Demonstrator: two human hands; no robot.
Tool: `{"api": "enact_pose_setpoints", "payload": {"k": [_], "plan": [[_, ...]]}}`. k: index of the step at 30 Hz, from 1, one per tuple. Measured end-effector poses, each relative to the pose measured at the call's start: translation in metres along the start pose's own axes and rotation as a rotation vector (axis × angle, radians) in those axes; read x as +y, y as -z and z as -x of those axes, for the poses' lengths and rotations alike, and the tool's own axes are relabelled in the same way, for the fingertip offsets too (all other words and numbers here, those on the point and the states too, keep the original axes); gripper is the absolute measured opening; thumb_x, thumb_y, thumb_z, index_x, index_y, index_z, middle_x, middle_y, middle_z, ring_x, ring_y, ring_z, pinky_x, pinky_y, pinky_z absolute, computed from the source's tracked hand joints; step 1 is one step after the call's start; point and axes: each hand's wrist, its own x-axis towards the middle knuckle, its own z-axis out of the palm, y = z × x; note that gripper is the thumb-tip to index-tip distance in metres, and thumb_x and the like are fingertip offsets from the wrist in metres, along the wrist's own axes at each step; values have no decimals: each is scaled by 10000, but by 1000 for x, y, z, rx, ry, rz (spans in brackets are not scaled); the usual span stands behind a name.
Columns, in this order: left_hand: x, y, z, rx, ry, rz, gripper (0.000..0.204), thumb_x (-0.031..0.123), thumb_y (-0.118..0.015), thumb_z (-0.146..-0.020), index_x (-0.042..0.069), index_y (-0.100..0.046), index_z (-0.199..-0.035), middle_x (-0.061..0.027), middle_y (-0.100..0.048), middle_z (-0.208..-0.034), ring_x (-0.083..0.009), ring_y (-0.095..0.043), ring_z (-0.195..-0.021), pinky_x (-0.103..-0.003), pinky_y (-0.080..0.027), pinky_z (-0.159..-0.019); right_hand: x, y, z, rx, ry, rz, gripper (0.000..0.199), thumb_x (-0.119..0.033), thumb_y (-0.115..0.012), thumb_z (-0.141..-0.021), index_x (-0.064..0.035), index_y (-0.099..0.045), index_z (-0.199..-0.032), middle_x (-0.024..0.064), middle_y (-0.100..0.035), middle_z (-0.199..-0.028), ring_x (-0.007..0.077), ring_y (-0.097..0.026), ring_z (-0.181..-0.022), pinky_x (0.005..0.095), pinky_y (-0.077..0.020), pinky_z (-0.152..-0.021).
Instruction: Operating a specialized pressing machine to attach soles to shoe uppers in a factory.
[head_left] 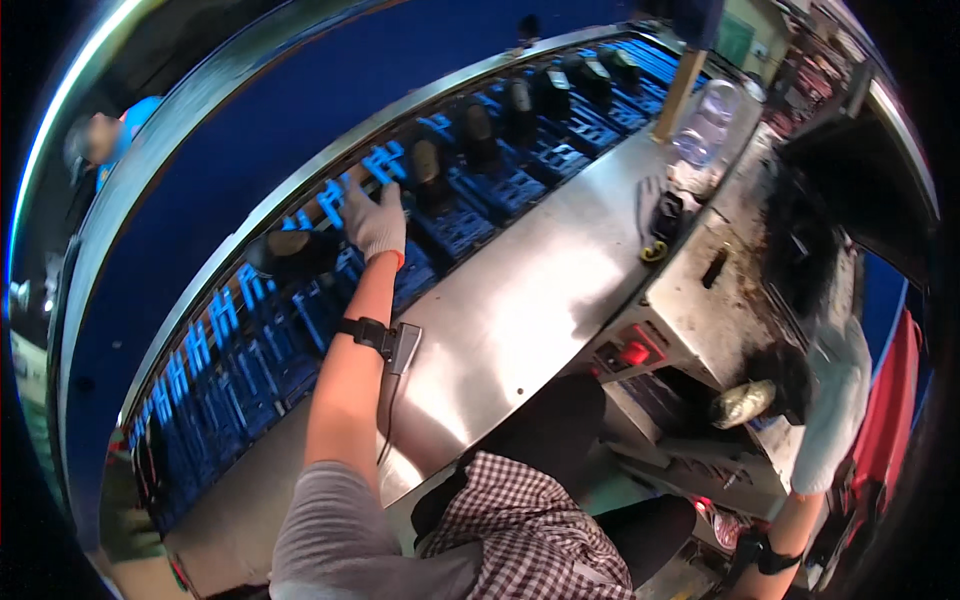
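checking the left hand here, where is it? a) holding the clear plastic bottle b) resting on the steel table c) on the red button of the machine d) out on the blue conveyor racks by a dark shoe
d, the gloved left hand reaches onto the blue conveyor racks, next to a dark shoe.

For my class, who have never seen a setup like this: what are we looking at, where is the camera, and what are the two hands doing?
The camera sits on a worker's head and looks down, so straight edges bend. The gloved left hand reaches to a blue conveyor of slotted holders, beside a dark shoe; whether it touches it is unclear. More dark shoes ride farther along. The gloved right hand presses a black shoe at a grimy machine with a red button. A steel table lies between, bearing a small black tool.
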Motion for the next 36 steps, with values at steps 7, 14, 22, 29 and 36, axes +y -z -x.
{"api": "enact_pose_setpoints", "payload": {"k": [7, 14, 22, 29, 36], "plan": [[-142, 92, -94, 365, 880, 307, 1173, 601, -904, -700, 13, -283, -1503, -308, -540, -1474, -377, -614, -1285, -455, -483, -1109, 11, -4, 4, 33, -67, -134, 612, -408, -459, -1131, -17, -431, -1602, 171, -585, -1479, 244, -582, -1329, 381, -411, -1170], [-123, 38, -82, 242, 915, 72, 1077, 416, -890, -691, 52, -304, -1518, -236, -651, -1298, -325, -649, -1200, -467, -509, -1058, 2, -9, 16, 46, -17, 43, 594, -382, -458, -1132, -6, -438, -1591, 165, -579, -1476, 246, -582, -1314, 374, -413, -1163], [-164, 155, -14, -301, 612, 1318, 310, 300, -679, -906, 74, -725, -1113, -93, -757, -1140, -288, -722, -1069, -515, -572, -937, 5, 6, 16, 70, -19, -8, 580, -388, -471, -1132, -12, -461, -1574, 145, -581, -1460, 230, -581, -1300, 380, -427, -1147], [-23, 164, 98, -828, 432, 1656, 825, 297, -635, -799, 17, -472, -1558, -214, -559, -1526, -408, -557, -1395, -736, -296, -1227, -55, -65, 12, -179, 61, -26, 379, -203, -519, -1086, 7, -649, -1374, 129, -651, -1398, 227, -638, -1239, 359, -494, -1079], [166, 109, 190, -1309, 472, 1846, 817, 307, -683, -853, 27, -437, -1580, -230, -512, -1565, -390, -531, -1419, -590, -374, -1237, -72, -105, -2, -631, -74, -108, 755, -261, -599, -1075, -32, -217, -1685, 177, -520, -1569, 232, -584, -1350, 351, -423, -1170]]}}
